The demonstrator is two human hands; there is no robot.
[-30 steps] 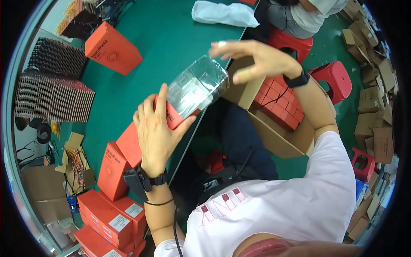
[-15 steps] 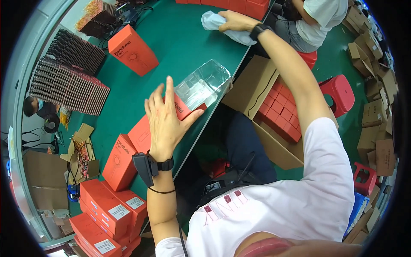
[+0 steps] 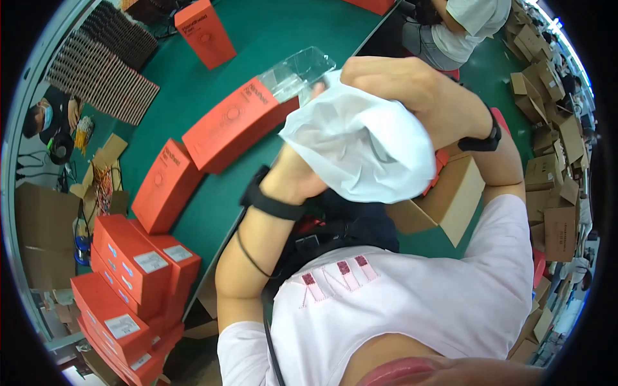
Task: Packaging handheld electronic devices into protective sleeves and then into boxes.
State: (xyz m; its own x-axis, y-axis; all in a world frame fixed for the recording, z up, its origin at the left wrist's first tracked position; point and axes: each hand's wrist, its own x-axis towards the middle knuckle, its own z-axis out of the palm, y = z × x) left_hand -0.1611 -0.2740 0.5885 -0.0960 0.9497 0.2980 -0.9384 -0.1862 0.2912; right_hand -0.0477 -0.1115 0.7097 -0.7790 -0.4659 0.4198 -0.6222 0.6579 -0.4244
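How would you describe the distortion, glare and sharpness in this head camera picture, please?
Head view: strong fisheye, so the green table edge bows and black corners ring the frame; even overhead light, soft glare on the clear plastic tray; the white bag in the right hand looks slightly washed out; the centre is sharp.

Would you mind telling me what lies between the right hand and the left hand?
In the head view, a crumpled white bag lies between them: the right hand grips its top, and it covers most of the left hand.
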